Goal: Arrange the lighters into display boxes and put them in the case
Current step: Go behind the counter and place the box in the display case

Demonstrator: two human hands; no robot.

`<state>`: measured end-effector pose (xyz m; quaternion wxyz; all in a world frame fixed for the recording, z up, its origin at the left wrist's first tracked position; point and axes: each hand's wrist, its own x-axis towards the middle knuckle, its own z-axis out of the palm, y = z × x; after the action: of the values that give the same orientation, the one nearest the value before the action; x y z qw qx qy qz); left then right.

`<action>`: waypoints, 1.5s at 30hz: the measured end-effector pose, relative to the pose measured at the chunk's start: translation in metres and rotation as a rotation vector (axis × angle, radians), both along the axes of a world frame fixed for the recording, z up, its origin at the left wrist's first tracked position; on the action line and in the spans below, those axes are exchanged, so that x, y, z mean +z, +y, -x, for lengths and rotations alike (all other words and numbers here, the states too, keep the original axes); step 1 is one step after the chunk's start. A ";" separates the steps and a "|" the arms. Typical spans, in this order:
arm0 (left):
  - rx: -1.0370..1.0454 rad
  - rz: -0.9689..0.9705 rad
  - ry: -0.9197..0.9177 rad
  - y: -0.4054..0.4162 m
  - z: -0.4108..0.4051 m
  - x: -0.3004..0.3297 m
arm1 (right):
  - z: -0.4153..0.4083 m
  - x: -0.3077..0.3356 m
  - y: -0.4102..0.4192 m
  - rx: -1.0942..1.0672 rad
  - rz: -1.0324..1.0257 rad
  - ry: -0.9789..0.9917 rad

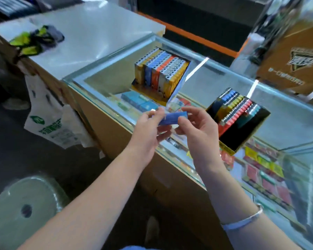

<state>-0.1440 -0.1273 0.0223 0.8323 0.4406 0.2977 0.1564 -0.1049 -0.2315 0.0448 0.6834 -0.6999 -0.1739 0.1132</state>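
Both my hands hold a blue lighter (pixel 172 117) above the front edge of the glass case (pixel 188 53). My left hand (pixel 148 129) pinches its left end and my right hand (pixel 197 129) pinches its right end. On the glass top stands a yellow display box (pixel 163 73) packed with yellow, blue and orange lighters. To the right stands a black display box (pixel 242 120), partly filled with blue, yellow, red and teal lighters; its near part is bare.
Cigarette packs (pixel 264 170) lie inside the case under the glass. A brown carton (pixel 287 65) stands at the back right. A grey counter (pixel 83 38) with a green cloth (pixel 34 40) is at the left, a white plastic bag (pixel 51 121) hangs from it, and a round stool (pixel 23 204) stands below.
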 end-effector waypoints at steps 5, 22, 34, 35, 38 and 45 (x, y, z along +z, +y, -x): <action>0.004 -0.496 0.035 0.014 -0.042 0.002 | -0.054 0.011 -0.005 -0.048 -0.028 -0.008; -0.251 -1.014 0.272 0.169 -0.083 -0.050 | -0.097 0.004 0.107 -0.020 0.327 -0.392; -0.255 -1.132 0.143 0.189 -0.095 -0.047 | -0.084 0.005 0.146 -0.034 0.585 -0.581; -0.242 -1.136 0.138 0.189 -0.095 -0.047 | -0.085 0.005 0.147 -0.007 0.621 -0.578; -0.212 -1.159 0.140 0.191 -0.098 -0.051 | -0.088 0.008 0.148 0.052 0.682 -0.514; -0.211 -1.198 0.168 0.194 -0.102 -0.051 | -0.092 0.013 0.150 0.141 0.592 -0.284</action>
<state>-0.0425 0.0665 -0.0283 0.4249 0.8696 0.1775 0.1782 -0.0127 -0.0816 0.0582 0.4100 -0.8630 -0.2750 0.1072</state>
